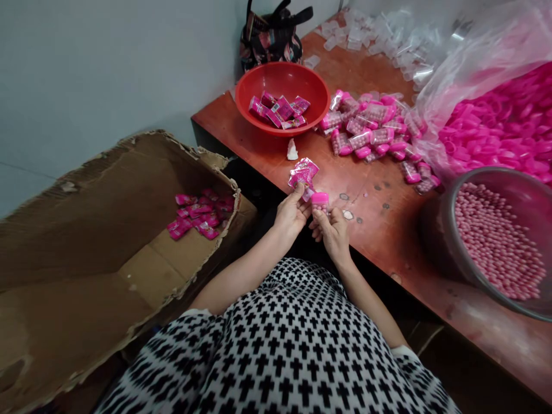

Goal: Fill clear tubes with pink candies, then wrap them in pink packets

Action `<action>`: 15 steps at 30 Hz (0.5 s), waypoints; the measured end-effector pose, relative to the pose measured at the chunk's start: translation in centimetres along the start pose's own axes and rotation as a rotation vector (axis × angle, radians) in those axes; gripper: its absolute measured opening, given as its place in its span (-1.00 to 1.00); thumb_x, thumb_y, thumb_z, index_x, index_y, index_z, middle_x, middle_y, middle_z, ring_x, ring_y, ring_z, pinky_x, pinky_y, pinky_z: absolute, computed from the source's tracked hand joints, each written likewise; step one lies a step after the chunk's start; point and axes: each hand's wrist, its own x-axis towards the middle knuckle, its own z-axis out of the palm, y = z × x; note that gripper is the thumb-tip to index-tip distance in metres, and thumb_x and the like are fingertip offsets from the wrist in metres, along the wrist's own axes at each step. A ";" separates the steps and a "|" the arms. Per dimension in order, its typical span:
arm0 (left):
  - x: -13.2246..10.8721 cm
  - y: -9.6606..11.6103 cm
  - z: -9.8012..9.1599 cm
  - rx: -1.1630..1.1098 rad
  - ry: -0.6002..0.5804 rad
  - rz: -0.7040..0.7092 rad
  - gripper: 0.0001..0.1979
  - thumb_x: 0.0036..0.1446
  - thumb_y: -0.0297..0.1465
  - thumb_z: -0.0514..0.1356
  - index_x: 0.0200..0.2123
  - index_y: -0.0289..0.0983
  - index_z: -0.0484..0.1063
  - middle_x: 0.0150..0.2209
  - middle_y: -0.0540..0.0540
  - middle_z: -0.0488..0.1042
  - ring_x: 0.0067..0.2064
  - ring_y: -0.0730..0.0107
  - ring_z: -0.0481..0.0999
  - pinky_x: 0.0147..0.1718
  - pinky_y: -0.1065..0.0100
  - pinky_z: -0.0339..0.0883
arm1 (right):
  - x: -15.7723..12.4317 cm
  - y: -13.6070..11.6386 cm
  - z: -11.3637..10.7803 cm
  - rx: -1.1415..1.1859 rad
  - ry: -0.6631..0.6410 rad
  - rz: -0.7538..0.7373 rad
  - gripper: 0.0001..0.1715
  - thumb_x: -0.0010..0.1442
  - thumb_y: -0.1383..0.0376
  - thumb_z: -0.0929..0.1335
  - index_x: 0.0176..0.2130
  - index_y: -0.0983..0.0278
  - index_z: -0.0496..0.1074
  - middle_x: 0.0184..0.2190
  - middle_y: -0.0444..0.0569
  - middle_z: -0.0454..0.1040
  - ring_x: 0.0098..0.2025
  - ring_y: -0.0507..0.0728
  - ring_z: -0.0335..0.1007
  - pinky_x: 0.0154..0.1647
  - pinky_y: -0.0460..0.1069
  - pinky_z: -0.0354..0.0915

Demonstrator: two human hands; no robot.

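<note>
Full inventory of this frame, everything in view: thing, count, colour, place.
Table: one, reddish-brown, right
Round plastic bowl: one, red, far table
Glossy packets: several, pink, in bowl
Fabric bag: one, dark, behind bowl
Small lump: one, white, before bowl
Filled plastic containers: many, clear with pink caps, mid-table
Plastic pieces: many, clear, far table
Plastic sack: one, translucent, right
Plastic caps: many, pink, in sack
Deep tub: one, greyish, near right
Round beads: uncountable, pink, in tub
Cardboard box: one, brown, left
Small packets: many, pink, in box
Flat wrappers: several, pink, centre
Top: one, black-and-white, torso
Left grip: one, bare, pinching wrappers
Right grip: one, bare, holding capped container
</note>
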 end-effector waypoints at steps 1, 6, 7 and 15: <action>0.1 0.1 0.0 -0.003 0.004 -0.006 -0.83 0.00 -0.38 0.33 -0.43 -0.34 0.40 -0.49 -0.03 0.51 -0.46 0.45 0.53 -0.38 0.41 0.44 | -0.1 -0.1 0.0 0.008 0.014 -0.008 -0.64 0.13 0.02 0.33 -0.25 0.25 0.27 -0.60 -0.25 0.41 -0.70 -0.09 0.26 -0.76 -0.21 0.18; -0.1 0.3 0.3 -0.024 0.046 -0.029 -0.83 0.00 -0.40 0.33 -0.43 -0.34 0.40 -0.51 -0.02 0.51 -0.48 0.46 0.53 -0.39 0.42 0.43 | -0.1 -0.1 0.1 0.009 0.024 -0.019 -0.64 0.12 0.02 0.34 -0.27 0.25 0.26 -0.60 -0.25 0.42 -0.70 -0.09 0.26 -0.76 -0.21 0.18; -0.1 0.2 0.4 -0.027 0.044 -0.030 -0.83 -0.01 -0.40 0.33 -0.44 -0.34 0.40 -0.51 -0.01 0.50 -0.48 0.47 0.53 -0.39 0.44 0.42 | 0.0 0.0 0.1 0.003 0.015 -0.014 -0.64 0.12 0.02 0.34 -0.28 0.25 0.26 -0.61 -0.26 0.41 -0.71 -0.09 0.26 -0.77 -0.21 0.17; -0.2 -0.1 0.2 0.005 -0.025 0.036 -0.82 -0.02 -0.40 0.34 -0.43 -0.35 0.41 -0.50 -0.02 0.50 -0.47 0.48 0.52 -0.35 0.43 0.43 | 0.2 0.3 0.3 0.013 0.037 -0.025 -0.64 0.13 0.02 0.33 -0.27 0.25 0.26 -0.59 -0.25 0.42 -0.69 -0.09 0.27 -0.76 -0.21 0.18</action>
